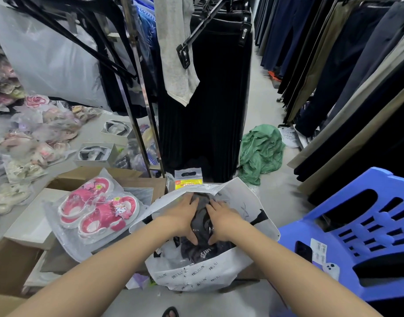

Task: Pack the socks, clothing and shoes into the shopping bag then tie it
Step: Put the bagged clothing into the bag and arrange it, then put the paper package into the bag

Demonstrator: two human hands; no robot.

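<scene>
both hands are reaching into the open white shopping bag (pixel 210 274), the left hand (pixel 184 217) and right hand (pixel 221 219) clasping a black plastic-wrapped garment (pixel 202 221) between them; the pink bagged sandals (pixel 98 208) are lying on cardboard boxes (pixel 32 227) just left.

The bag (pixel 203 275) is white with small black lettering repeated across it and black handles. The clothing (pixel 202 225) in it is black. The shoes (pixel 98 207) are pink with white insoles and flower trims. The chair (pixel 356 236) is blue, the cloth (pixel 260 152) on the floor green, the boxes (pixel 11 259) brown.
</scene>
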